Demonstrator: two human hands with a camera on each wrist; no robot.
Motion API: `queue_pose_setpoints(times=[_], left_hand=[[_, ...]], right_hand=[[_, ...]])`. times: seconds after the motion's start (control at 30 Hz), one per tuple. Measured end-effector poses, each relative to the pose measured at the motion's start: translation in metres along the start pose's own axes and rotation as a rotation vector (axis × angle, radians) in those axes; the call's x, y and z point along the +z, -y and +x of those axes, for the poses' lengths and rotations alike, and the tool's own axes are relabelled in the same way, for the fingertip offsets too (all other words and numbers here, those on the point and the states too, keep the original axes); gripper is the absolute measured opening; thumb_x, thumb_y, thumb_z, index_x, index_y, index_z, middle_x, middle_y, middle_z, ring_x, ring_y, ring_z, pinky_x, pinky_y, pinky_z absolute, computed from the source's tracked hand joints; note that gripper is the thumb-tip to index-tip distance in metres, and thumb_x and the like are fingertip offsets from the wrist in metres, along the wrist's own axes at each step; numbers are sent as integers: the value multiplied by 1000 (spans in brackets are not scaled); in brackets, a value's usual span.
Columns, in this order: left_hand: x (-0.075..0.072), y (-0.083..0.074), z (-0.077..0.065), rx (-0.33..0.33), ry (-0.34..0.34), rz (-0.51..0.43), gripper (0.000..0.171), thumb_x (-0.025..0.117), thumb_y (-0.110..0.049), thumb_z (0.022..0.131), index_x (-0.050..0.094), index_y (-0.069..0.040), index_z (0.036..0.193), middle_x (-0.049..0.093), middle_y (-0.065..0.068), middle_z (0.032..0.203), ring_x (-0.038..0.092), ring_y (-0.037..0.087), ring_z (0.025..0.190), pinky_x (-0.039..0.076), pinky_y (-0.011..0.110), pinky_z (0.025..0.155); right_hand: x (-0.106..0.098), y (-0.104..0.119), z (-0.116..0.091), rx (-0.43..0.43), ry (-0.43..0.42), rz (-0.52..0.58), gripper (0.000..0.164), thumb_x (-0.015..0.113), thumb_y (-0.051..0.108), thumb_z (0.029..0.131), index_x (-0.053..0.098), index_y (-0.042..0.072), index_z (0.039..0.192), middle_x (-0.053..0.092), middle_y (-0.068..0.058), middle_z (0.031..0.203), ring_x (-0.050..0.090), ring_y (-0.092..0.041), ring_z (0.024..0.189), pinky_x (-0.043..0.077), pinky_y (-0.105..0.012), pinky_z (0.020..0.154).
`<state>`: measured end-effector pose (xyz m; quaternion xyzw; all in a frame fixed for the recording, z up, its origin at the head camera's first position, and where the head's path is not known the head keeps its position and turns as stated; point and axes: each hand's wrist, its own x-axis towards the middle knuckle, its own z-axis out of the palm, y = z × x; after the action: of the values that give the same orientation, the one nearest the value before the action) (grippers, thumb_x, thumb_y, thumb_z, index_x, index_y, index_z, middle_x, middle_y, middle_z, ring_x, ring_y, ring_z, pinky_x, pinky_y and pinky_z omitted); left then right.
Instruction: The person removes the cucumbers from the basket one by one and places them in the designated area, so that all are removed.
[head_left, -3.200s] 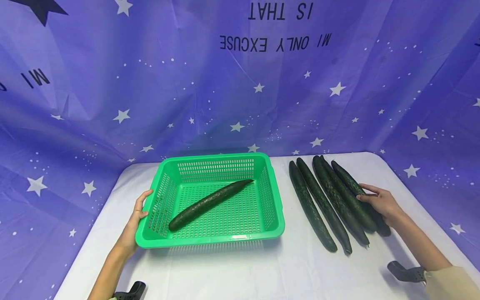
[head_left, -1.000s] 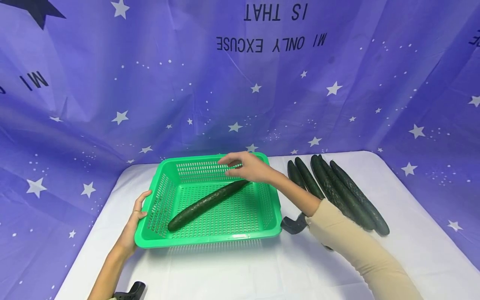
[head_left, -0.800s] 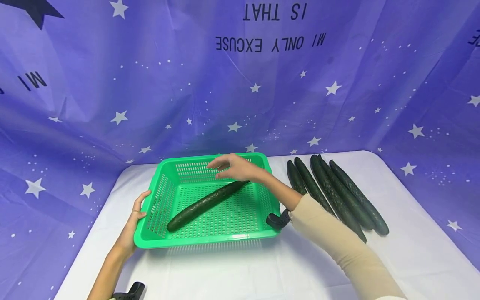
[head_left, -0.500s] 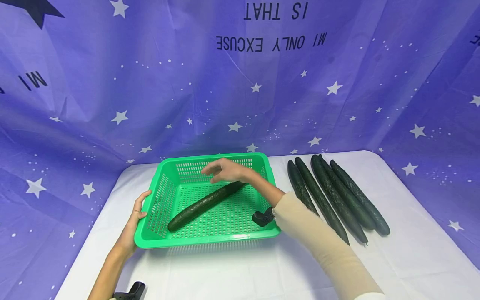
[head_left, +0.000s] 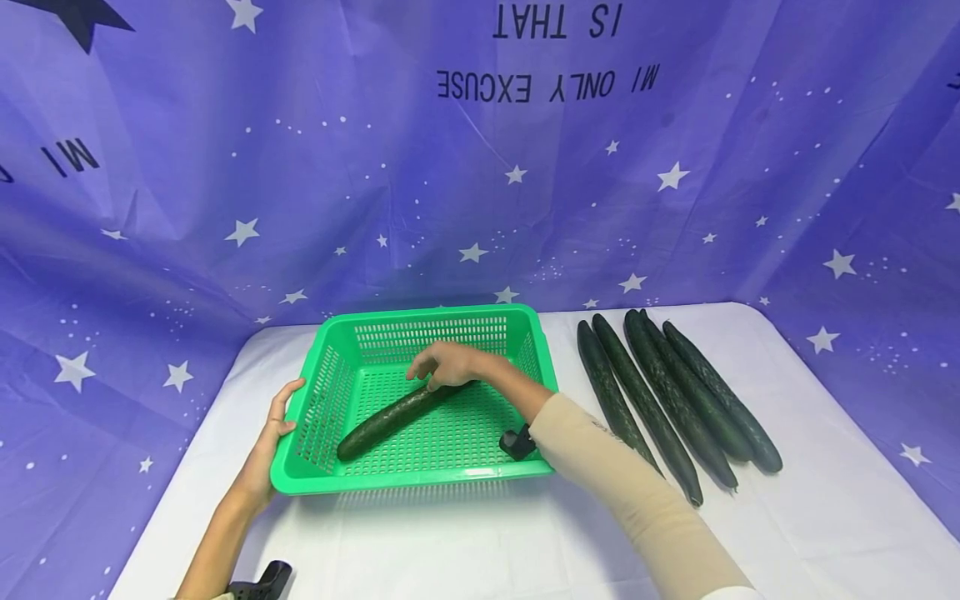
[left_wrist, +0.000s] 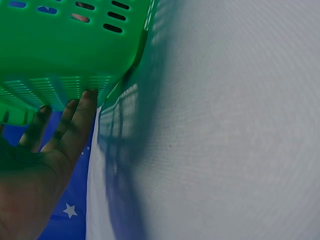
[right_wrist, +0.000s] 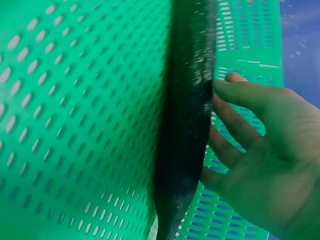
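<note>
A long dark green cucumber (head_left: 382,425) lies slantwise in a green plastic basket (head_left: 420,483) with slotted walls. My right hand (head_left: 450,364) reaches down into the basket over the cucumber's far half. In the right wrist view the thumb tip (right_wrist: 222,87) meets the cucumber's side, and the fingers pass partly out of sight behind it. My left hand (head_left: 258,458) steadies the basket at its left side, thumb and index finger at the rim. The left wrist view has its fingers (left_wrist: 75,130) extended against the outer wall, under the rim.
Several more cucumbers (head_left: 675,400) lie side by side on the white tablecloth (head_left: 405,550), right of the basket. A purple starred curtain (head_left: 480,167) hangs behind the table. Black wrist mounts (head_left: 517,443) project from both forearms.
My right hand has come from the right-hand cucumbers, carrying nothing, over the basket and down to the cucumber inside. The left hand and basket have stayed put.
</note>
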<state>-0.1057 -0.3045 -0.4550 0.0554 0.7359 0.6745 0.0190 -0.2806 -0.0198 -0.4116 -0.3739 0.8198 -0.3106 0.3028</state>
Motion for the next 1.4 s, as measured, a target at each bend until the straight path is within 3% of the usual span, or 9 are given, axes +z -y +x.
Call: queue_pose_setpoints(times=[0.3,0.5,0.73,1.07,1.4], left_hand=[[0,-2,0,-7,-1,32,54,17,-22,103,11,-32,156,12,21,149,51,19,105,50,29,79],[0,-2,0,-8,-1,33,54,18,-22,104,12,-32,156,12,21,148,51,19,104,50,29,79],[-1,-3,1,-20,-1,34,53,18,-23,104,11,-31,156,13,20,146,54,22,98,53,32,74],[0,0,2,-15,15,1,53,17,-21,104,13,-34,155,16,22,143,56,21,97,54,33,73],[0,-1,-2,-13,5,-3,52,17,-22,105,12,-32,156,17,21,142,59,22,94,54,34,72]], right_hand=[[-2,-6,2,70,108,-106,39,66,2,94,67,17,130,58,-5,136,50,-20,129,45,-31,99],[-3,-7,1,21,164,-205,44,66,4,95,62,18,137,53,-4,143,45,-20,134,43,-29,102],[-6,-5,-4,-30,224,-211,47,62,4,98,56,16,143,48,-4,147,39,-22,139,37,-33,109],[-8,0,-10,-81,181,-228,47,62,7,98,56,19,143,48,-2,147,43,-18,135,35,-35,110],[-24,-1,-25,-146,76,-172,48,61,5,98,53,11,145,48,-7,148,40,-23,137,33,-38,112]])
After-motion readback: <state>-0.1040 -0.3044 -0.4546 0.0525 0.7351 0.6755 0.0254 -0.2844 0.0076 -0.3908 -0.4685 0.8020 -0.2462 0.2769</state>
